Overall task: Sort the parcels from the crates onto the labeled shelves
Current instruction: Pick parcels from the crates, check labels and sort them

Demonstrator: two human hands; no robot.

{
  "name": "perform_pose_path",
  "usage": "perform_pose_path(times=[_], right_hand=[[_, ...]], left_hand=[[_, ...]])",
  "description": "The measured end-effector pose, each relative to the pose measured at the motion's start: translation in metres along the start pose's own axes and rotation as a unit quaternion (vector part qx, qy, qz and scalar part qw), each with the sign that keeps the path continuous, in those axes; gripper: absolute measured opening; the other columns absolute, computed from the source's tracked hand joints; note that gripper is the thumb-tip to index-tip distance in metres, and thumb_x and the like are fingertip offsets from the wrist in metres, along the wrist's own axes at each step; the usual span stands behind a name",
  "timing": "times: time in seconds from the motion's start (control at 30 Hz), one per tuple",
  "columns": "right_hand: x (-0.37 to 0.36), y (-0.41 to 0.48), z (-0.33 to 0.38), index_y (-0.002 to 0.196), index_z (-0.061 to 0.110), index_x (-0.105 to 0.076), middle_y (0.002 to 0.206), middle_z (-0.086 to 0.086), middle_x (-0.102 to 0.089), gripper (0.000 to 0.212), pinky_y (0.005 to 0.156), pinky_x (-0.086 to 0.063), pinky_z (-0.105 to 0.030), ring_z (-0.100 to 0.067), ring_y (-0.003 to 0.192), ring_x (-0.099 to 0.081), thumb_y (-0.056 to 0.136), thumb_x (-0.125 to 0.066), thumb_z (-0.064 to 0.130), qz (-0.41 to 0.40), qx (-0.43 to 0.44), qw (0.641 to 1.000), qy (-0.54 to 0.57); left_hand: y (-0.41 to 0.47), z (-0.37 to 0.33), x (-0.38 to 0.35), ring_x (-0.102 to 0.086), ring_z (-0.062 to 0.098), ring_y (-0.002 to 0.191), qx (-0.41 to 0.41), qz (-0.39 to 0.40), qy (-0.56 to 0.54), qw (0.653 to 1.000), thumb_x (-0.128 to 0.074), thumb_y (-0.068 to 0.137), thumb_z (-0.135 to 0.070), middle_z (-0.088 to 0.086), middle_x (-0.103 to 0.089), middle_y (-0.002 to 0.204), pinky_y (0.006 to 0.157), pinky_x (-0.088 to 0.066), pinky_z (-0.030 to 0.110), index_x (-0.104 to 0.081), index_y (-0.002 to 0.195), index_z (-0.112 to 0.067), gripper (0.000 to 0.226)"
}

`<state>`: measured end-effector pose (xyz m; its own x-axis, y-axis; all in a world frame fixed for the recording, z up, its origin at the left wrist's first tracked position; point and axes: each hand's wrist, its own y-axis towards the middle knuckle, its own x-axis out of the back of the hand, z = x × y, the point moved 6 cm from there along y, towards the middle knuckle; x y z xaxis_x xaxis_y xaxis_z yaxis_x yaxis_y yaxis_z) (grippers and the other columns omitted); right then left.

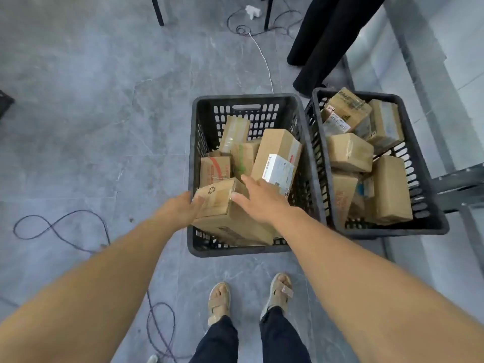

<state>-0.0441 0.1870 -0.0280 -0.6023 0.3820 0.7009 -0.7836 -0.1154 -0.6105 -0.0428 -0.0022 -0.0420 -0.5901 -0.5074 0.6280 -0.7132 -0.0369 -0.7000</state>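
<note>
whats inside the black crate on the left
Cardboard parcels at angles in the left crate: the recycling-symbol parcel nearest, the white-label parcel leaning beside it, smaller parcels behind. The floor under them is covered.

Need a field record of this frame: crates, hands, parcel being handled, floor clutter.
crates: left crate and right crate, black, side by side on the floor
contents: jumbled cardboard parcels in both
target: recycling-mark parcel, near end of left crate
left: left hand at its left edge, thumb on top, fingers hidden
right: right hand resting on it, fingers straight
clutter: cable loops left of crates; bystander's legs beyond right crate
</note>
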Motion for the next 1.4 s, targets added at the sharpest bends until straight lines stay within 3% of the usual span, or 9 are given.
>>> perform_pose_path(times=[0.27, 0.47, 0.67, 0.9, 1.0, 1.1, 1.23, 1.33, 1.4], right_hand=[[-0.020, -0.011, -0.005, 0.155, 0.032, 0.000, 0.157, -0.008, -0.025, 0.072, 0.110, -0.032, -0.048, -0.030, 0.141, -0.029, 0.098, -0.043, 0.044, 0.042, -0.026, 0.998, 0.049], [-0.032, -0.014, -0.011, 0.153, 0.038, -0.001, 0.159, -0.006, -0.019, 0.087, 0.114, -0.028, -0.049, -0.029, 0.145, -0.021, 0.087, -0.051, 0.064, 0.045, -0.020, 0.996, 0.070], [-0.024, -0.024, -0.029, 0.147, 0.035, -0.026, 0.145, -0.006, -0.037, 0.064, 0.098, -0.043, -0.044, -0.028, 0.123, -0.045, 0.090, -0.051, 0.048, 0.029, -0.029, 0.995, 0.090], [-0.015, -0.053, -0.062, 0.146, 0.028, -0.027, 0.124, -0.001, -0.052, 0.066, 0.088, -0.047, -0.035, -0.018, 0.106, -0.052, 0.088, -0.058, 0.030, 0.052, -0.048, 0.974, 0.217], [-0.010, -0.073, -0.063, 0.141, 0.029, -0.031, 0.120, 0.002, -0.051, 0.060, 0.078, -0.047, -0.032, -0.014, 0.099, -0.053, 0.090, -0.060, 0.041, 0.040, -0.036, 0.964, 0.262], [-0.001, -0.091, -0.063, 0.133, 0.029, -0.040, 0.122, 0.007, -0.047, 0.045, 0.091, -0.049, -0.041, -0.017, 0.109, -0.051, 0.095, -0.046, 0.052, 0.002, -0.033, 0.957, 0.288], [0.014, -0.110, -0.065, 0.129, 0.021, -0.046, 0.127, 0.005, -0.058, 0.033, 0.088, -0.049, -0.035, -0.013, 0.104, -0.055, 0.096, -0.052, 0.019, -0.056, -0.028, 0.926, 0.373], [0.021, -0.118, -0.066, 0.139, 0.015, -0.041, 0.132, 0.001, -0.058, 0.056, 0.076, -0.049, -0.021, -0.013, 0.109, -0.057, 0.089, -0.057, -0.004, -0.058, -0.018, 0.894, 0.444], [0.022, -0.119, -0.065, 0.135, 0.013, -0.047, 0.131, -0.001, -0.059, 0.052, 0.090, -0.052, -0.032, -0.017, 0.113, -0.058, 0.087, -0.057, -0.005, -0.055, -0.009, 0.899, 0.434]], left_hand=[[0.006, 0.012, -0.025, -0.053, 0.034, 0.113, 0.062, 0.044, -0.171, 0.982, -0.039, 0.094, -0.051, 0.015, -0.051, 0.131, 0.095, -0.049, 0.045, -0.041, 0.137, -0.009, 0.060], [0.000, 0.010, -0.048, -0.052, 0.036, 0.113, 0.083, 0.059, -0.148, 0.984, -0.046, 0.095, -0.046, 0.017, -0.049, 0.131, 0.080, -0.051, 0.039, -0.039, 0.138, -0.004, 0.061], [-0.003, 0.008, -0.058, -0.045, 0.031, 0.125, 0.086, 0.022, -0.152, 0.984, -0.061, 0.074, -0.070, 0.010, -0.041, 0.141, 0.101, -0.043, 0.043, -0.033, 0.143, -0.010, 0.096], [-0.026, -0.022, -0.065, -0.052, 0.027, 0.114, 0.049, 0.021, -0.313, 0.948, -0.052, 0.087, -0.061, 0.002, -0.054, 0.124, 0.095, -0.048, 0.051, -0.045, 0.130, -0.020, 0.060], [-0.044, -0.028, -0.056, -0.055, 0.029, 0.110, 0.063, -0.006, -0.331, 0.941, -0.043, 0.090, -0.063, 0.006, -0.057, 0.121, 0.090, -0.051, 0.049, -0.048, 0.129, -0.018, 0.060], [-0.066, -0.031, -0.048, -0.059, 0.028, 0.101, 0.072, -0.023, -0.369, 0.926, -0.043, 0.096, -0.048, 0.010, -0.061, 0.112, 0.081, -0.054, 0.041, -0.051, 0.127, -0.011, 0.050], [-0.096, -0.034, -0.046, -0.058, 0.021, 0.078, 0.058, -0.008, -0.418, 0.907, -0.051, 0.092, -0.014, 0.010, -0.062, 0.093, 0.069, -0.051, 0.032, -0.056, 0.111, -0.006, 0.021], [-0.108, -0.039, -0.044, -0.057, 0.021, 0.090, 0.008, 0.005, -0.429, 0.903, -0.050, 0.088, -0.002, 0.006, -0.060, 0.108, 0.069, -0.050, 0.033, -0.049, 0.121, -0.017, 0.036], [-0.114, -0.043, -0.040, -0.057, 0.023, 0.100, -0.011, 0.001, -0.446, 0.895, -0.053, 0.089, -0.004, 0.004, -0.058, 0.118, 0.073, -0.052, 0.038, -0.043, 0.128, -0.026, 0.046]])
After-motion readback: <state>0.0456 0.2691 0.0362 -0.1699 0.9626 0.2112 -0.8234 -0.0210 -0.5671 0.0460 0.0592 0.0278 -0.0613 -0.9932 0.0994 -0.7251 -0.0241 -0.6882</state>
